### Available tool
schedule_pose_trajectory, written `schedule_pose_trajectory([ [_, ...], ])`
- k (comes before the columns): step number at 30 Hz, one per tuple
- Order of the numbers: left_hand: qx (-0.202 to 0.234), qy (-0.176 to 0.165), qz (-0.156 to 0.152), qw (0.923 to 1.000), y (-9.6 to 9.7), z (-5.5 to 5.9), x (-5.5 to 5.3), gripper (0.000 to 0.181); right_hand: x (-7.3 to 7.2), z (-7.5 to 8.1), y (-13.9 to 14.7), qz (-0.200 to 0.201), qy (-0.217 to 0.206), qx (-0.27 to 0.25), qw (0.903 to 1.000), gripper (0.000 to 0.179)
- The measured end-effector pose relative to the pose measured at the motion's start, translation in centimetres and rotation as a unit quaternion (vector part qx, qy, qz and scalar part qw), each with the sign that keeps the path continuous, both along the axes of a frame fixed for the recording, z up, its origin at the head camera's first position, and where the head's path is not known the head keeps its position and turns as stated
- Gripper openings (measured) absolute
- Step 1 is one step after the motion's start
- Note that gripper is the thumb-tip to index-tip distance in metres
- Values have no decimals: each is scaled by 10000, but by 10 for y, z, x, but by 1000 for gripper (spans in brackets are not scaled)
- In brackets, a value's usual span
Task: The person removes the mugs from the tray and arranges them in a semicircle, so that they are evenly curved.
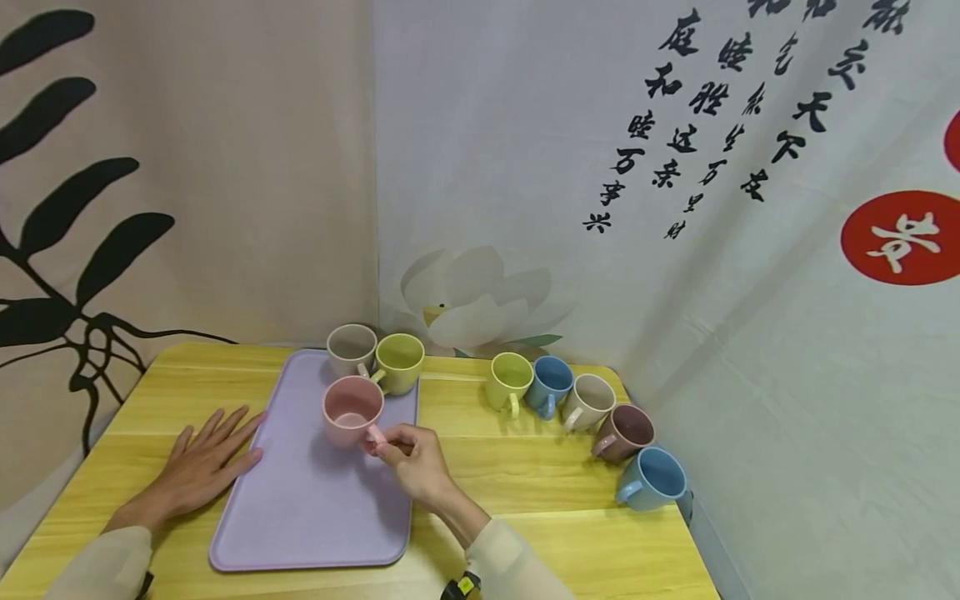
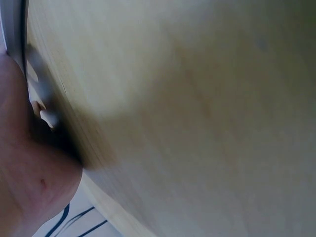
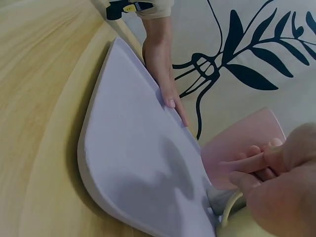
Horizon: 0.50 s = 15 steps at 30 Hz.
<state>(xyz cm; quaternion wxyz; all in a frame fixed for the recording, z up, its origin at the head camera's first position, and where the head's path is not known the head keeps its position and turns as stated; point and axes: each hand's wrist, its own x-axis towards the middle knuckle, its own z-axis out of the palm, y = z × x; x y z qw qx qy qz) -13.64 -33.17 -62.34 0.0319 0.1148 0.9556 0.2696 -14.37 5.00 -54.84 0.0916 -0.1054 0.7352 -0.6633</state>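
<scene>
A pink mug (image 1: 352, 412) is held by its handle in my right hand (image 1: 417, 463), over the far half of the lilac tray (image 1: 315, 508). In the right wrist view the mug (image 3: 242, 143) hangs above the tray's surface, its shadow falling on it, and fingers pinch the handle. My left hand (image 1: 206, 462) lies flat with fingers spread, fingertips at the tray's left edge. Behind the pink mug, a whitish mug (image 1: 351, 348) and a yellow-green mug (image 1: 400, 360) stand on the tray's far end. The left wrist view shows mostly tabletop and part of the hand.
On the wooden table (image 1: 525, 533), several mugs curve along the right edge: a yellow-green mug (image 1: 510, 379), a blue mug (image 1: 551, 383), a cream mug (image 1: 590, 400), a mauve mug (image 1: 625, 432) and a nearer blue mug (image 1: 654, 477). A printed cloth (image 1: 487, 167) hangs behind.
</scene>
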Motion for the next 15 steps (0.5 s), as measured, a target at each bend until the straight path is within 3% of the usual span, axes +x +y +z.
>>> schedule_pose_trajectory([
  [15, 29, -2, -30, 10000, -3, -5, -2, 74, 10, 6, 34, -138, -37, -257, 9996, 13],
])
